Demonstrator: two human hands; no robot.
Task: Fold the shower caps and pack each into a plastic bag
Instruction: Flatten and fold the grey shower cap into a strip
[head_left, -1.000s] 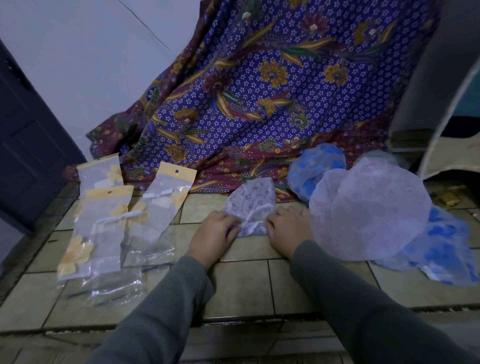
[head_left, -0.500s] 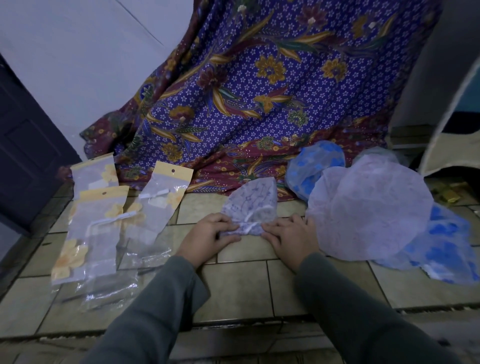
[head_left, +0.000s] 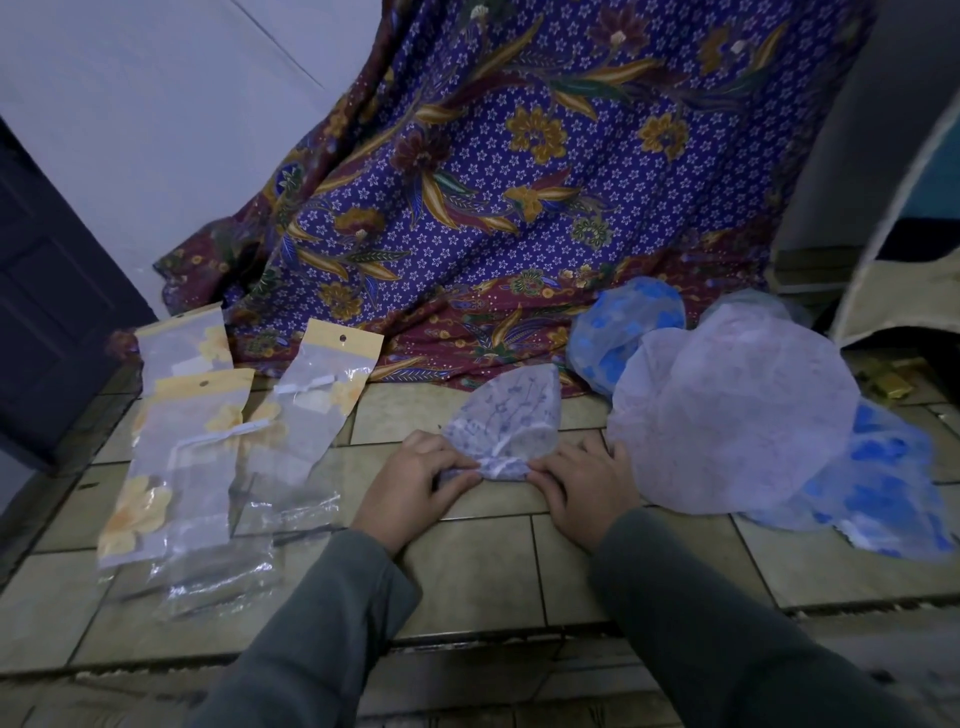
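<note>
A folded white shower cap with a blue twig print (head_left: 511, 415) lies on the tiled floor in front of me, narrowed to a wedge. My left hand (head_left: 410, 486) pinches its gathered elastic edge from the left. My right hand (head_left: 582, 480) pinches the same edge from the right. A large pale lilac shower cap (head_left: 737, 415) lies spread open to the right, over a blue-flowered cap (head_left: 883, 483). Another blue-flowered cap (head_left: 623, 332) sits behind. Clear plastic bags with yellow headers (head_left: 197, 447) lie to the left, several holding packed caps.
A purple floral batik cloth (head_left: 519, 182) hangs down onto the floor behind the caps. A dark door (head_left: 47, 312) stands at the left. A pale piece of furniture (head_left: 893, 291) is at the right. The tiled step's edge (head_left: 467, 636) runs below my forearms.
Both hands have slid back along the cap to its gathered near edge, and the cap has been pressed narrower. The view has shifted slightly.
</note>
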